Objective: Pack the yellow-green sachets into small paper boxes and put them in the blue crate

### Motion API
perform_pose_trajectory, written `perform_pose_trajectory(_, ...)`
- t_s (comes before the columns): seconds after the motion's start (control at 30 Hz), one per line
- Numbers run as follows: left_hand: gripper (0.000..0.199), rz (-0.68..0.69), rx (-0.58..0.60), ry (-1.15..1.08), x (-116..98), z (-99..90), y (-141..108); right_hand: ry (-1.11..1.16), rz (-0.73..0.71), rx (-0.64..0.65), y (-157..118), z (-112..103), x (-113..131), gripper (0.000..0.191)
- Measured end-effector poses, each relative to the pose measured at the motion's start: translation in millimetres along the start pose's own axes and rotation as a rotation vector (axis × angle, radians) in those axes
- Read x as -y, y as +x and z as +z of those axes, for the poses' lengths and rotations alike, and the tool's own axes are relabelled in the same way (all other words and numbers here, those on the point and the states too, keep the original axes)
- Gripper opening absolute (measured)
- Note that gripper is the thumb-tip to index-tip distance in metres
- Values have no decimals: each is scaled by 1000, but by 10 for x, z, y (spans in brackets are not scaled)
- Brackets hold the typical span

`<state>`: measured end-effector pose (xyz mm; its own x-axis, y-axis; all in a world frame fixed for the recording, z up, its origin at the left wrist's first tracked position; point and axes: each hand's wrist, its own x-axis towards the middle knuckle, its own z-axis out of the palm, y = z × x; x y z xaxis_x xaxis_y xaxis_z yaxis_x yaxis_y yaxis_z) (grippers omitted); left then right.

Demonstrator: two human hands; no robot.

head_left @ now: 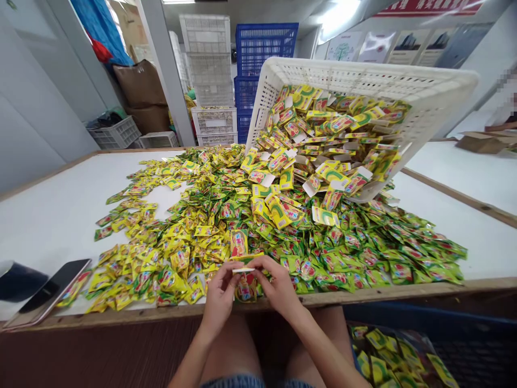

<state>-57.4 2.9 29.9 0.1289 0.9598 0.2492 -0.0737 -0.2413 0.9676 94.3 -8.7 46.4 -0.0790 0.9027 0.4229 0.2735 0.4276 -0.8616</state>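
Note:
Near the front edge of the table, my left hand (221, 285) and my right hand (275, 280) pinch a small yellow box (244, 270) between them, its white edge facing me. Both hands have their fingers closed on it. Just behind it lies a yellow and red packet (238, 242). Yellow sachets (173, 242) are heaped to the left, and green sachets (363, 253) spread to the right. A tilted white basket (363, 75) spills yellow boxes (283, 210) onto the heap.
A phone (52, 291) and a dark cup (18, 281) sit at the table's left front. Below the right edge, a blue crate (464, 323) holds yellow packs. White crates (208, 59) and blue crates (264, 48) are stacked behind. A cardboard box (482, 142) lies far right.

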Motion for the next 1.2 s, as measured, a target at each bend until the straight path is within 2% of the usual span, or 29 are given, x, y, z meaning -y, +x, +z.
perform_pose_trajectory(0.1, 16, 60, 31, 88, -34, -33, -29, -23, -39, -1, -39, -9, 23, 10)
perform_pose_trajectory(0.2, 13, 90, 5, 125, -61, -31, -55, -26, -30, -28, -77, 16, 39, 9)
perform_pose_trajectory(0.33, 13, 62, -32, 135, -80, -2, -42, -57, 3, -72, -74, 65, 57, 9)
perform_pose_trajectory(0.6, 12, 0, -77, 141, -104, 6, 46, -249, 27, -63, 25, 42, 104, 12)
perform_pose_trajectory(0.8, 8, 105, -19, 68, 89, -61, 13, -66, -18, -57, -127, 162, -53, 12)
perform_pose_trajectory(0.87, 9, 99, -9, 79, 126, -70, -22, -36, -3, -84, -171, 221, -53, 14)
perform_pose_trajectory(0.93, 19, 59, 2, 64, 132, -83, -69, -51, -3, -121, -215, 176, 16, 15)
perform_pose_trajectory(1.0, 34, 14, 23, 31, 117, -119, -114, -131, -9, -179, -310, -59, 139, 18)
perform_pose_trajectory(1.03, 37, 3, 25, 44, 107, -146, -127, -207, 1, -230, -390, -260, 208, 20)
perform_pose_trajectory(1.13, 32, 57, -38, 292, 90, -225, -89, -608, 158, -462, -738, -1089, 362, 24)
perform_pose_trajectory(1.17, 32, 98, -48, 410, 94, -238, -47, -785, 230, -509, -866, -1376, 381, 28)
perform_pose_trajectory(1.2, 36, 143, -33, 520, 105, -238, 7, -942, 270, -504, -982, -1628, 385, 32)
